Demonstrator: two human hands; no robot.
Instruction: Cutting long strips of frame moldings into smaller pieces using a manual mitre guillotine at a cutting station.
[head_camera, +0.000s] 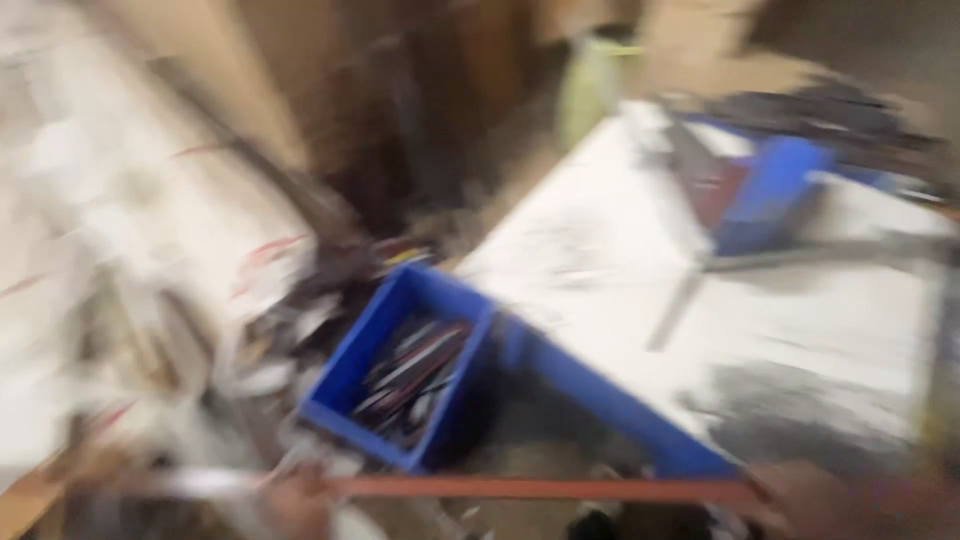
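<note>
The picture is heavily blurred by motion. A long thin reddish strip (540, 489) runs level across the bottom of the view. My left hand (298, 502) is closed around its left part, where the strip turns pale. My right hand (805, 500) grips its right end at the lower right. Just above the strip stands a blue bin (395, 300) holding several dark thin pieces.
A white worktable (620, 270) with a blue edge fills the right side, smeared with grey dust. On it lie a blue tray (770, 190) and a long grey bar (820, 255). A pale heap of sacks (110, 220) is on the left; a greenish container (590, 85) stands behind.
</note>
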